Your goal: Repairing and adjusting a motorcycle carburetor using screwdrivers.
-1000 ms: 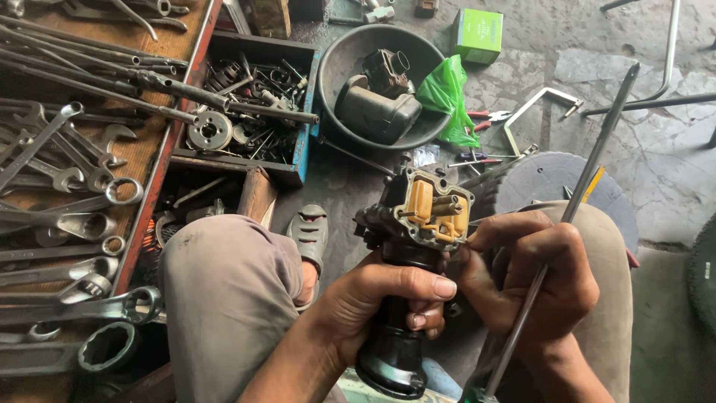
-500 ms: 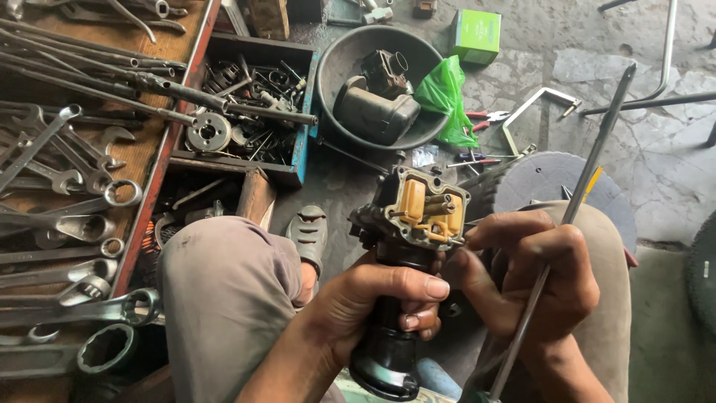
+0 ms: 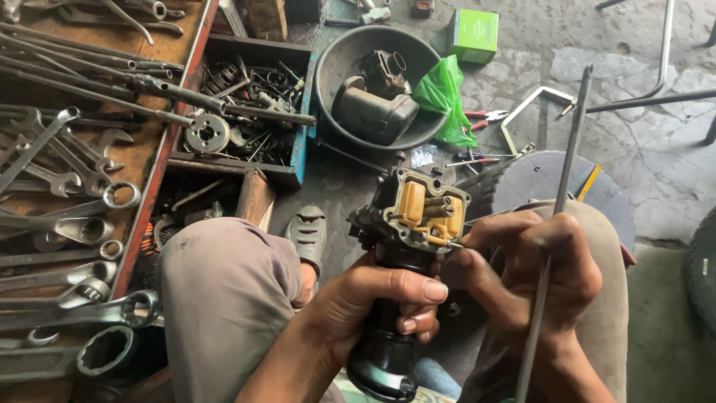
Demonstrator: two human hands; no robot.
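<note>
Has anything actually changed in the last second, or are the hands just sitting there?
Very little. The carburetor sits about where it was, perhaps tipped slightly. The left hand keeps its grip on the black body below it, and the right hand still holds the long metal rod, fingertips at the yellow float. The black bowl and wrenches have not moved.
</note>
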